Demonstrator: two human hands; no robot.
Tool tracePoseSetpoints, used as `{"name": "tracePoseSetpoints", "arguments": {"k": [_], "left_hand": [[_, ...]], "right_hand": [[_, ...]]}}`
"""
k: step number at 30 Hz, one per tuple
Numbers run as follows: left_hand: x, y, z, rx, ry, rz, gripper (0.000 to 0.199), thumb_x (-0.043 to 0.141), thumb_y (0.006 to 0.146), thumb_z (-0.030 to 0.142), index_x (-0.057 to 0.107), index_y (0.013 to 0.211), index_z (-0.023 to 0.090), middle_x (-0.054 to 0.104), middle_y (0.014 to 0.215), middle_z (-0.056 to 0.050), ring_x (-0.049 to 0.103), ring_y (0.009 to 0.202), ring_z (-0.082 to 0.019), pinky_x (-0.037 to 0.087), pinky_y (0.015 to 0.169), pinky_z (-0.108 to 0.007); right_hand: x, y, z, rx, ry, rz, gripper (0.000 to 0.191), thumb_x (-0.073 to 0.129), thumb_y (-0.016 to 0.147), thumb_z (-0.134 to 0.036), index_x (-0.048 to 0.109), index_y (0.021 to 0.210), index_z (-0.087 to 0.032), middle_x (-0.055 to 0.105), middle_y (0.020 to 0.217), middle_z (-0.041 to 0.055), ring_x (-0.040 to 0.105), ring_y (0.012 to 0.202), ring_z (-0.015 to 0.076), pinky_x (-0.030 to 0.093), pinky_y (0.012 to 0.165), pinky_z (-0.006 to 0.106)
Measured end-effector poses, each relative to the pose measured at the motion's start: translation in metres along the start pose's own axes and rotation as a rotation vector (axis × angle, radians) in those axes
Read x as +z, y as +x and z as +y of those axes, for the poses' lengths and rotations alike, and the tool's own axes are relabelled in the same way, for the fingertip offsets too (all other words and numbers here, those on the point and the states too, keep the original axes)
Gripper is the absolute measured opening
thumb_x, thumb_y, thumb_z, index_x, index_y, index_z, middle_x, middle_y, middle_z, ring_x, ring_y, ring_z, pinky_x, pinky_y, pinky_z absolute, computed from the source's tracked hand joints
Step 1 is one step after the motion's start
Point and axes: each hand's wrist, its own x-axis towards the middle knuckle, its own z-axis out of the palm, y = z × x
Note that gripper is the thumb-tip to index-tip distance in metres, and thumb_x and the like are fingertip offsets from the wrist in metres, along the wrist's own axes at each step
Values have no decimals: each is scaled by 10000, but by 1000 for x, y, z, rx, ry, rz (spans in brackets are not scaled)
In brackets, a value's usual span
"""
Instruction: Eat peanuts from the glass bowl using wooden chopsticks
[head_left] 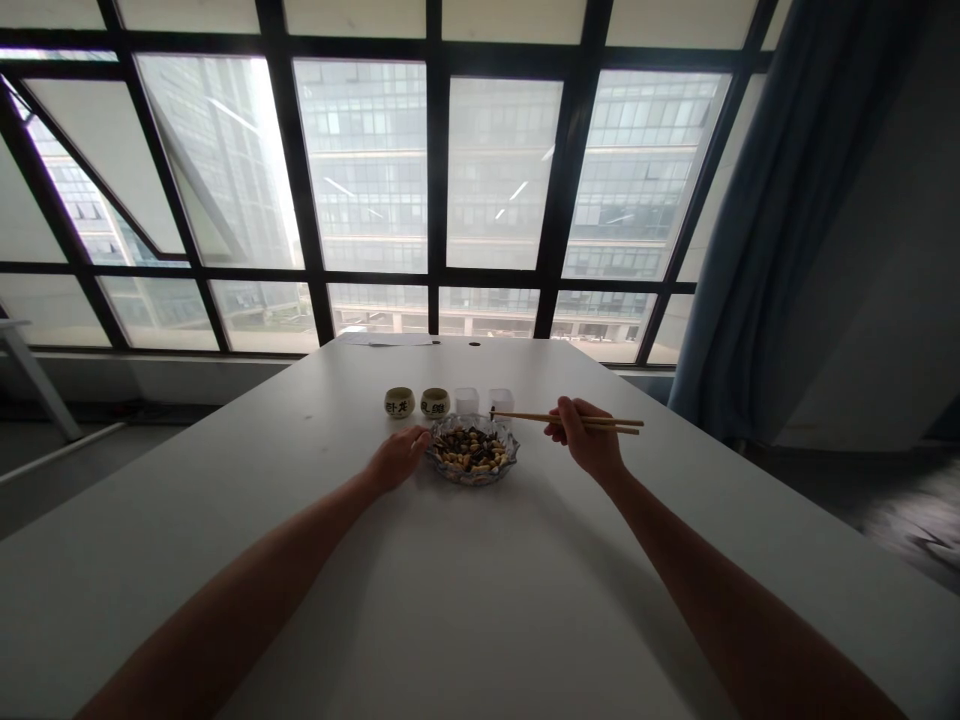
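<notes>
A clear glass bowl (474, 478) with a wavy rim holds a mix of dark sunflower seeds and pale peanuts (480, 452). My left hand (399, 457) grips its left rim, fingers closed there. In my right hand (583, 435) is a pair of wooden chopsticks (611, 422), pointing left above the bowl's right side. A small dark seed (493, 412) shows at their tips. Just behind the bowl stand two whitish translucent cups, the left one (466, 400) and the right one (501, 398); the chopstick tips are in front of the right cup.
Two cream cups with dark characters, one (399, 403) farther left and one (435, 403) nearer the bowl, stand in the same row. White paper (386, 340) lies at the far end of the white table (480, 600). A blue curtain (750, 250) hangs at right.
</notes>
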Motion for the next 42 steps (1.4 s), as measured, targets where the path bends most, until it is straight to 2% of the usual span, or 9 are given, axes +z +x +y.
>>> {"name": "tracePoseSetpoints", "arguments": {"k": [4,7,9,14,20,23,28,35,42], "left_hand": [[0,0,0,-8,-5,-6,370,347,1021,357,657,1049,157,718,1003,-120,675,957,-236,511,895,-375],[0,0,0,-10,-7,-14,370,344,1024,355,654,1054,157,719,1005,-120,670,963,-234,508,901,-377],[0,0,-1,-7,-8,-15,368,340,1025,355,652,1051,161,719,997,-118,667,955,-232,508,897,-378],[0,0,0,-2,-14,-11,373,332,1024,363,646,1045,164,714,999,-123,667,964,-240,511,904,-395],[2,0,-2,-14,13,-4,384,331,1025,374,652,1043,165,716,987,-121,674,943,-237,522,885,-387],[2,0,-2,-12,13,-1,375,338,1025,366,655,1054,167,723,995,-118,677,951,-236,524,890,-384],[0,0,-1,-3,17,-9,383,323,1027,374,649,1048,174,722,990,-114,678,959,-239,525,884,-381],[-1,1,2,3,27,-11,382,324,1023,369,650,1012,170,714,959,-111,675,917,-232,523,866,-375],[2,0,-2,7,30,14,399,323,1020,371,670,1021,174,720,949,-114,676,909,-236,536,850,-381]], "right_hand": [[-1,-8,-11,-242,-258,-124,505,520,947,-632,630,692,-210,703,613,54,635,506,157,503,506,270],[1,-11,-17,-307,-327,-181,514,504,956,-623,601,654,-219,689,603,44,620,504,146,483,519,261],[2,-12,-19,-287,-315,-206,498,551,925,-632,589,637,-228,672,589,40,605,510,149,471,527,262],[4,-12,-21,-137,-248,-221,453,657,842,-632,573,610,-252,644,580,48,602,562,180,461,541,279],[4,-13,-18,-88,-199,-227,455,698,794,-648,583,595,-255,651,571,43,579,540,176,463,534,279],[4,-14,-17,-113,-205,-207,463,690,812,-644,598,591,-247,662,570,37,569,505,158,464,531,275],[6,-15,-10,-194,-241,-173,527,549,914,-663,631,629,-227,679,579,44,598,483,152,477,515,276],[11,-14,10,-12,-24,-66,526,588,869,-697,669,711,-202,677,566,54,578,455,155,464,438,274],[13,-11,12,96,72,-12,569,636,780,-757,651,677,-197,656,518,52,551,413,143,440,396,266]]}}
